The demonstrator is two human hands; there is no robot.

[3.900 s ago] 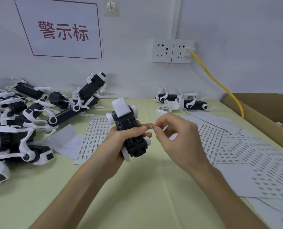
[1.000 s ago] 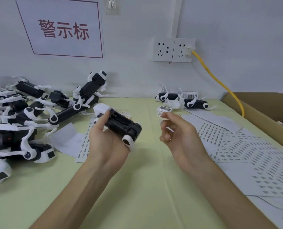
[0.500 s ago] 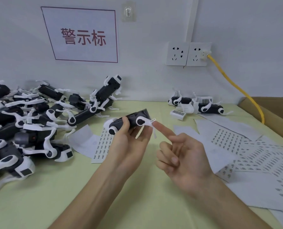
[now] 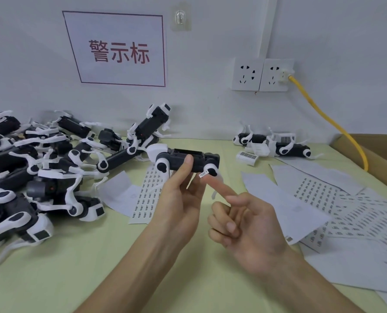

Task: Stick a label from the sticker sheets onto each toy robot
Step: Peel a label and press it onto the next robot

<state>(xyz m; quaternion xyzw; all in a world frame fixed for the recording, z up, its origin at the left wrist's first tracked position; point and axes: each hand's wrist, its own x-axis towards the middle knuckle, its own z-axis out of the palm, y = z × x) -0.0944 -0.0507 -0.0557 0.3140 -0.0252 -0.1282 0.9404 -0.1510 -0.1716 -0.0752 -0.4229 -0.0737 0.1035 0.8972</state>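
We hold the toy robot (image 4: 188, 162) level above the table (image 4: 97, 267) in our left hand (image 4: 179, 204), thumb on its near side and fingers wrapped behind. Our right hand (image 4: 249, 227), just below-right of the robot, grips nothing: index finger (image 4: 213, 182) straight with the label (image 4: 203, 175) on its tip at the robot's lower edge, other fingers curled. Sticker sheets (image 4: 319, 199) lie right of the robot, the pile of other robots (image 4: 41, 172) to its left.
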